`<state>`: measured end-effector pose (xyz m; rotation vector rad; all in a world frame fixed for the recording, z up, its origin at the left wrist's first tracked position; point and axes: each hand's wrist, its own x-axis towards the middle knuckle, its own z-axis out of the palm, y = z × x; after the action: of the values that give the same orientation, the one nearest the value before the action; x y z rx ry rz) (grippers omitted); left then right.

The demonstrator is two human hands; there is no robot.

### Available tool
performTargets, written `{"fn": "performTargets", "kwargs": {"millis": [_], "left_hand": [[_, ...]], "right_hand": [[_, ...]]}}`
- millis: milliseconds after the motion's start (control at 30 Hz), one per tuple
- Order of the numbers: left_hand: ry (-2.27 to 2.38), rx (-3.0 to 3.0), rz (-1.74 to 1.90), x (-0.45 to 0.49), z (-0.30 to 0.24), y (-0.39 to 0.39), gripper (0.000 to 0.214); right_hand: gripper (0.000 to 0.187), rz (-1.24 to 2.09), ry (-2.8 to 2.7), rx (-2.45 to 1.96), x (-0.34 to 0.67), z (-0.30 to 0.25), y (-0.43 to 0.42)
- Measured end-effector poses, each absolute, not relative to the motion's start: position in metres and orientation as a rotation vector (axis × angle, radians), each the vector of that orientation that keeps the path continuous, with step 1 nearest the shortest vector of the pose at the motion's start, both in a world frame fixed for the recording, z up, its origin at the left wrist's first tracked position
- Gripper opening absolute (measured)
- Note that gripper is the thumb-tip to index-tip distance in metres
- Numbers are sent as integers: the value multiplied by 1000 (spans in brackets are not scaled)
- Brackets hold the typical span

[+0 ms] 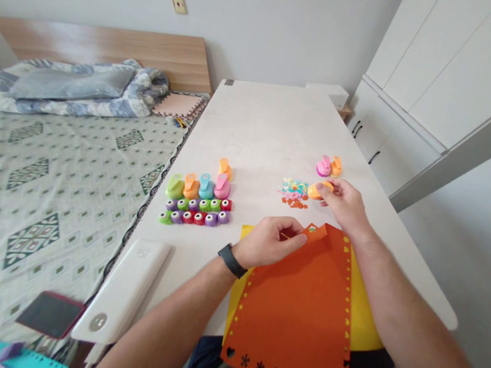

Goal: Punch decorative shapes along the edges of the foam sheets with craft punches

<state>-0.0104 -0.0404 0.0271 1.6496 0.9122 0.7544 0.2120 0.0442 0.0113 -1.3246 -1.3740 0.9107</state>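
Left hand (271, 242) pinches the orange sheet (298, 318) at its top edge. Right hand (346, 204), just beyond it, closes around an orange punch (320, 190), which likely needs sliding onto that edge.

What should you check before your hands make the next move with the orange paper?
1. Hold on the paper: ok, the left hand pinches the top edge of the orange sheet.
2. Tool in hand: ok, the right hand holds the orange punch.
3. Sheet flat: not ok, its top corner is folded up and its near end hangs off the table.
4. Punch at the sheet's edge: not ok, it sits on the table, apart from the sheet.
5. Scraps out of the way: ok, the pile of cut-outs lies beyond the sheet.
6. Shape the punch cuts: cannot tell.
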Motion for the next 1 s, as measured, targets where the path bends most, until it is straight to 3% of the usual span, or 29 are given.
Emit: {"fn": "performTargets", "kwargs": {"millis": [433, 1000], "left_hand": [[899, 1709, 738, -11, 29, -42, 32], [915, 1732, 729, -10, 32, -43, 30]], "right_hand": [[56, 1569, -965, -1196, 217, 28, 46], [59, 1828, -847, -1108, 219, 35, 44]]}}
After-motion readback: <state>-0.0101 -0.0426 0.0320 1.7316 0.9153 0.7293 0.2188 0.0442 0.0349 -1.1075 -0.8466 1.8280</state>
